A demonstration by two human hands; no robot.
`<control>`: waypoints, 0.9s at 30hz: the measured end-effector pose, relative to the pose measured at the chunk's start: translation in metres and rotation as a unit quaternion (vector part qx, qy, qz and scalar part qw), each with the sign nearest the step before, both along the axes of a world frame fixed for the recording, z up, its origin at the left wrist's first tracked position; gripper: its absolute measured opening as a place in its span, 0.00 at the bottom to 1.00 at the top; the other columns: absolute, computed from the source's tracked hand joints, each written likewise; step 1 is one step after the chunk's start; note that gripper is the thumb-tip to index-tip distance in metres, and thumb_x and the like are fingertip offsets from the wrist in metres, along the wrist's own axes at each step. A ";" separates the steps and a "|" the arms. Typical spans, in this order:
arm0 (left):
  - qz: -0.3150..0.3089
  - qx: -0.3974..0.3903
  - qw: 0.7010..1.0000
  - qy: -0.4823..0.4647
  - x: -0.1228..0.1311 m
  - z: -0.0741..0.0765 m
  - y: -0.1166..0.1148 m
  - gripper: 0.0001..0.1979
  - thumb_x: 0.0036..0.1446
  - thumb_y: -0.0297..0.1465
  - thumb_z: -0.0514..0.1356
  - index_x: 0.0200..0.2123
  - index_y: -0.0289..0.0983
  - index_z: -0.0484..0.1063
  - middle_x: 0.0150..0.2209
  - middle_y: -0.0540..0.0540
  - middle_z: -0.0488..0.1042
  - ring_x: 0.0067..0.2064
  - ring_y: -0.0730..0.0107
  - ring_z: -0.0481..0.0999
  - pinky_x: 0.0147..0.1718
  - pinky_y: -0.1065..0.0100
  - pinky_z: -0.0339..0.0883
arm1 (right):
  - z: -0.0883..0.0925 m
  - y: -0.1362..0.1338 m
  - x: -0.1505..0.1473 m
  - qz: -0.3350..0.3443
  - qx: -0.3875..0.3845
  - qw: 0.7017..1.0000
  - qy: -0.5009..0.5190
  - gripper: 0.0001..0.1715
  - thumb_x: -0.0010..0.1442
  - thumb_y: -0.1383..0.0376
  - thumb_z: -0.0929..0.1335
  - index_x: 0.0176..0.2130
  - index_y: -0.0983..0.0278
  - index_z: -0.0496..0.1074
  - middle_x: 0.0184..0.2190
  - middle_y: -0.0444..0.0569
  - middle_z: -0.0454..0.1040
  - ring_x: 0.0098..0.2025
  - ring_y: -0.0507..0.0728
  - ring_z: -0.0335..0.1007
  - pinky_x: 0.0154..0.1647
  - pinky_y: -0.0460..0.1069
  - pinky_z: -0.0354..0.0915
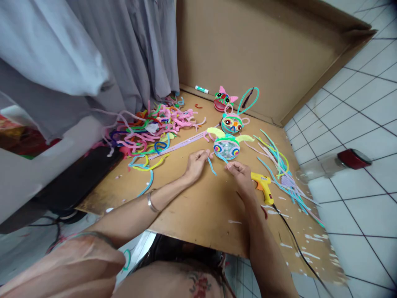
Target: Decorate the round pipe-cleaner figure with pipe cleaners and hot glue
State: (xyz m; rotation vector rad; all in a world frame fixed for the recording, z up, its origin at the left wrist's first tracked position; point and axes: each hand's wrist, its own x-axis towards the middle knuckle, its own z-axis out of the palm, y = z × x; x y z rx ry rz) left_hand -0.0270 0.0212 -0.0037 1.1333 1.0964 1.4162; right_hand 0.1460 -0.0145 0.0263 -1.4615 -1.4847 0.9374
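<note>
My left hand [197,164] is closed in a pinch at a short light blue pipe cleaner [212,167], which hangs below its fingertips. My right hand [241,173] pinches another light blue pipe cleaner length [222,158] that slants up to the left. Whether the two blue lengths join is unclear. Just beyond both hands sits a round craft figure [228,145] with ringed eyes, a green band and pale yellow ear shapes. Behind it stand a second round figure [231,123] with pink loops and a red-faced one [222,101] with pink horns.
A tangled heap of pipe cleaners [155,128] lies at the left, with more loose strands [282,174] at the right. A yellow glue gun [263,187] with a black cord lies beside my right hand. A glue stick [201,89] rests by the cardboard wall [242,54]. A jar [338,163] is at the right.
</note>
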 end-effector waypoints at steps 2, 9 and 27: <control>-0.031 0.015 0.999 0.023 0.002 0.005 -0.006 0.21 0.53 0.47 0.59 0.23 0.34 0.74 0.21 0.51 0.65 0.27 0.73 0.62 0.31 0.70 0.58 | 0.000 0.001 0.001 0.008 -0.013 0.999 0.047 0.17 0.50 0.52 0.68 0.26 0.63 0.73 0.19 0.40 0.63 0.23 0.49 0.52 0.26 0.46 0.49; -0.110 0.026 0.993 -0.036 0.009 0.011 -0.017 0.22 0.44 0.49 0.67 0.25 0.34 0.76 0.27 0.48 0.74 0.31 0.72 0.67 0.35 0.70 0.61 | 0.001 -0.003 -0.005 0.090 -0.064 0.991 0.082 0.21 0.51 0.49 0.70 0.27 0.64 0.74 0.16 0.38 0.57 0.20 0.48 0.48 0.24 0.46 0.47; -0.062 -0.074 0.985 -0.142 0.008 0.011 -0.012 0.24 0.38 0.51 0.69 0.19 0.34 0.70 0.16 0.55 0.58 0.21 0.81 0.52 0.21 0.73 0.45 | -0.008 0.001 0.000 0.067 -0.015 0.994 0.088 0.20 0.50 0.51 0.72 0.23 0.63 0.64 0.17 0.36 0.56 0.21 0.46 0.47 0.23 0.45 0.46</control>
